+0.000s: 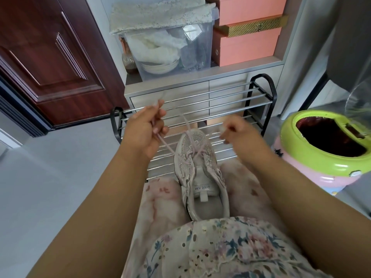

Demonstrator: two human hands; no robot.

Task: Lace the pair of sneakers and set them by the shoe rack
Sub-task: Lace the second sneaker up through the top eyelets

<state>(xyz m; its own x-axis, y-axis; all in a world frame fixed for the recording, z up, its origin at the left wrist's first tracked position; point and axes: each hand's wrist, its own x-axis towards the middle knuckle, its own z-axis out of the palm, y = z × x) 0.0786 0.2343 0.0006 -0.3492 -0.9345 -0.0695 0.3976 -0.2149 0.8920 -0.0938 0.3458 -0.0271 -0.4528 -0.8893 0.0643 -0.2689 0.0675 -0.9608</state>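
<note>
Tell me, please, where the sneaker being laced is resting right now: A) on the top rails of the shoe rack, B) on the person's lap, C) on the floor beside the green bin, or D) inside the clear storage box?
B: the sneaker lies between the thighs on the lap, heel toward the body, while both hands pull its lace ends.

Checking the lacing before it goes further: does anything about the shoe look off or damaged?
Nothing looks damaged. The pale grey mesh sneaker lies on the lap, laced only at its lowest eyelets; both hands hold lace ends.
</note>
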